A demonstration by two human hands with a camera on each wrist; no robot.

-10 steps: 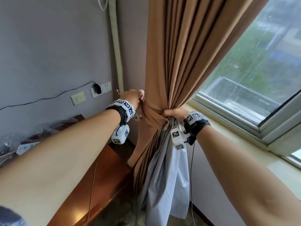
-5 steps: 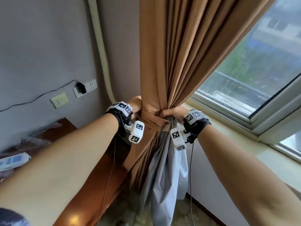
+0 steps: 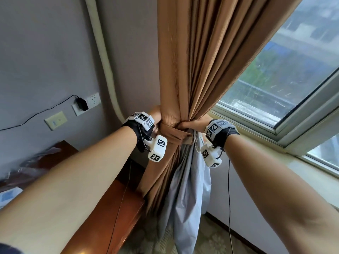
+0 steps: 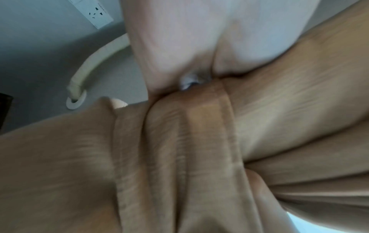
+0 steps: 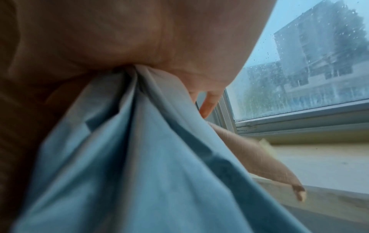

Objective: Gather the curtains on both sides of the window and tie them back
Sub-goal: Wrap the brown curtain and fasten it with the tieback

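The brown curtain is hanging bunched up in the corner between the grey wall and the window, with a matching tieback band wrapping around its waist. A pale blue-grey lining is spilling out below the band and dropping toward the floor.

The left hand is sitting on the wall side of the bundle, fingers curling around the band's end and pinching it tight against the fabric. The right hand is on the window side, clenching the gathered curtain right at the band; the right wrist view is showing the lining squeezed into its palm, and a loose tan strip dangling just beside it over the sill.

Further out, a cream pipe is running down the wall, with a socket and a black plug next to it, plus a wooden desk sitting low on the left.
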